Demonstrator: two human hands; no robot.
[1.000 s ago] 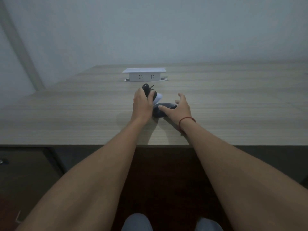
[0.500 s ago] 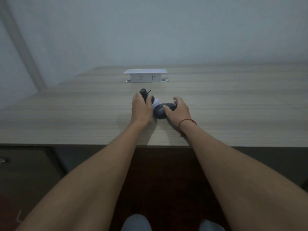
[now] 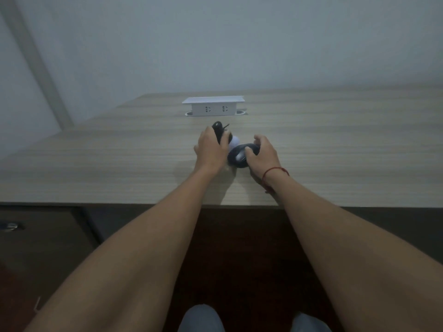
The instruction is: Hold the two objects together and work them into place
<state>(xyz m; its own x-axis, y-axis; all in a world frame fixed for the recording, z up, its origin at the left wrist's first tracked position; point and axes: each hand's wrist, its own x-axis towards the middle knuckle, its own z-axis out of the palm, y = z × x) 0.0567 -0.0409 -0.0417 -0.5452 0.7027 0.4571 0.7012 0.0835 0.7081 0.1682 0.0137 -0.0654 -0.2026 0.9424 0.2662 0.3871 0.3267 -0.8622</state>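
A small black thing [image 3: 218, 131] is held tight by the left hand [image 3: 211, 149]. A dark round thing [image 3: 241, 156] (on the table [image 3: 119, 164]) is gripped by the right hand [image 3: 262, 156].

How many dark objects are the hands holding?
2: a black object gripped by the left hand, a dark rounded one under the right hand. Others may be hidden.

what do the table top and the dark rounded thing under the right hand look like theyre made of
Table top: probably wood-look laminate, matt; pale straight grain lines, no glare. Dark rounded thing in the right hand: seemingly smooth hard plastic, slightly glossy; a pale sheen shows on its curved top. The dim light leaves both uncertain.
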